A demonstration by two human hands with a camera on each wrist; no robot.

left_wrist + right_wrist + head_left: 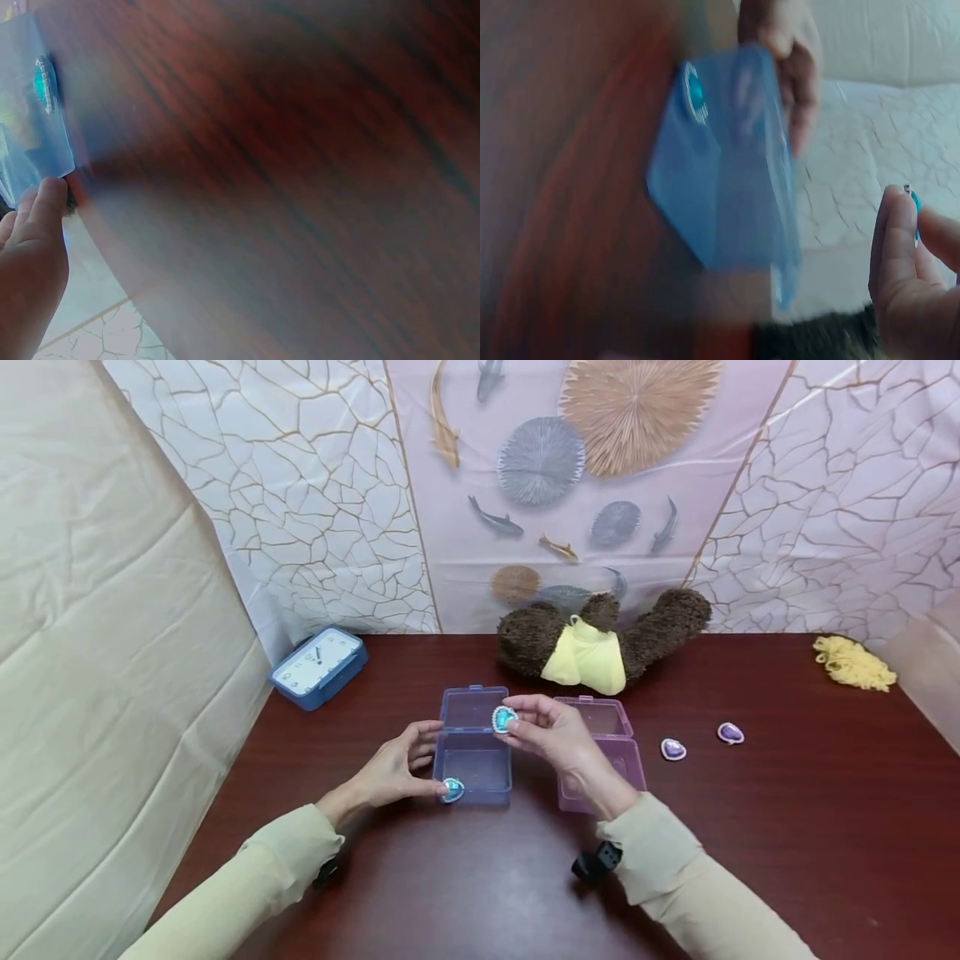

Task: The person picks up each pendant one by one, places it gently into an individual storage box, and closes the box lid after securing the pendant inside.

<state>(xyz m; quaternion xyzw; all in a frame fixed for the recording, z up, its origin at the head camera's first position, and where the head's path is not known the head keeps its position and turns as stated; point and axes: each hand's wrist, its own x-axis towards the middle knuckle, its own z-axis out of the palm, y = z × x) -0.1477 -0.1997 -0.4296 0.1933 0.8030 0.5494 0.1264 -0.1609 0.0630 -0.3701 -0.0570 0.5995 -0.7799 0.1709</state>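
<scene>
The blue see-through box (pixel 474 768) stands on the table with its lid (pixel 475 708) swung back. My left hand (pixel 390 768) holds the box's left side, its thumb at the front corner and its fingers farther back along the edge. A turquoise gem (pixel 452 790) with a pearly rim shows low in that front left corner; the right wrist view has this gem (pixel 695 93) near the box's floor. Over the back of the box, my right hand (pixel 551 739) pinches a second turquoise gem (pixel 504 719) between thumb and fingers, seen edge-on in the right wrist view.
Partly hidden behind my right forearm is an open pink box (pixel 618 760). Two purple gems (pixel 673 749) lie to its right. A brown fuzzy bundle with a yellow cloth (pixel 585 656) sits at the back, a blue case (pixel 318 667) back left, and yellow yarn (pixel 855 662) far right.
</scene>
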